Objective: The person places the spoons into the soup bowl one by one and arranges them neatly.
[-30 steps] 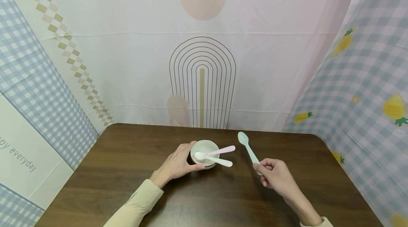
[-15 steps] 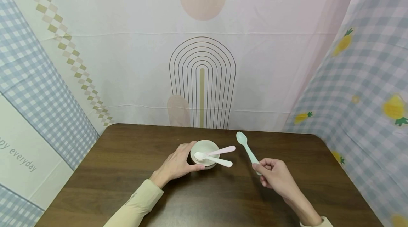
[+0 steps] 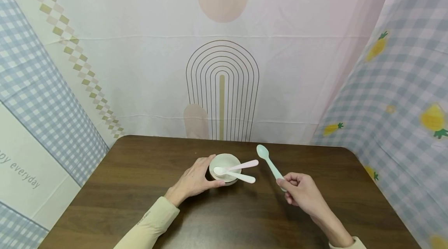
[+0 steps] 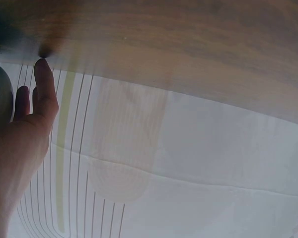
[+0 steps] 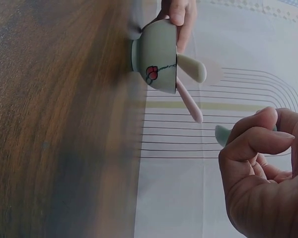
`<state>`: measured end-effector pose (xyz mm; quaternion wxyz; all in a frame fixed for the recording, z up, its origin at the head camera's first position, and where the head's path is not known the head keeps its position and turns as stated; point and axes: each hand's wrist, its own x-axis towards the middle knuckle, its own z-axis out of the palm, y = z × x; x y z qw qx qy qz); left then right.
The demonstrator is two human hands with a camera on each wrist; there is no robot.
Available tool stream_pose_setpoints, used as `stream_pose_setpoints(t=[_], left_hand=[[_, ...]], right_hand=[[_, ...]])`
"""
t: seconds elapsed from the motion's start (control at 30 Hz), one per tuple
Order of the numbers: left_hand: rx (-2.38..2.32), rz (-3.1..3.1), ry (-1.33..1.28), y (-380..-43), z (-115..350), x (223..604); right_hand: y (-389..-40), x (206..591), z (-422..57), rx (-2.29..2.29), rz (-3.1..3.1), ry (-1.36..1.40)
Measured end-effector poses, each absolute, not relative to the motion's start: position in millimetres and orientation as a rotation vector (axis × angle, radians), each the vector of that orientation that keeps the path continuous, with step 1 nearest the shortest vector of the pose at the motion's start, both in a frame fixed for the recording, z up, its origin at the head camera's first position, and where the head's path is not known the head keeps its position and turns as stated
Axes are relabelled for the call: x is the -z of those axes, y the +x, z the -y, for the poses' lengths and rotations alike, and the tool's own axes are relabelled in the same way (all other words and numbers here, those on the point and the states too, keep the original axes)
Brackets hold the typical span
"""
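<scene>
A small pale bowl stands upright on the table, with a red fruit-like print on its side in the right wrist view. My left hand holds it from the left, thumb at the near rim and fingers round the far side. Two spoons lean in the bowl: a pink-handled spoon and a white spoon, their handles jutting out to the right. To the right of the bowl, my right hand pinches a mint-green spoon by its handle end, its head pointing away and left, apart from the bowl.
The dark wooden table has rounded far corners. A pale printed cloth hangs behind its back edge, and a checked cloth with yellow fruit prints hangs along the right.
The head of the mint-green spoon has swung slightly to the left, towards the bowl. My left hand, the bowl and the two spoons in it have not moved.
</scene>
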<state>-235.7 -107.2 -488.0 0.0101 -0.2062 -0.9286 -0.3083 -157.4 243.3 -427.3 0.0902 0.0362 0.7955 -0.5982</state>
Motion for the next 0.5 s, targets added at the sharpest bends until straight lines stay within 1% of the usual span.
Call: stream_pose_setpoints(t=[0.5], left_hand=[[0.948,2.916,-0.632,-236.0,107.6,489.3]], right_hand=[[-159.9,423.4,-239.4,1.778,-2.363,0.088]])
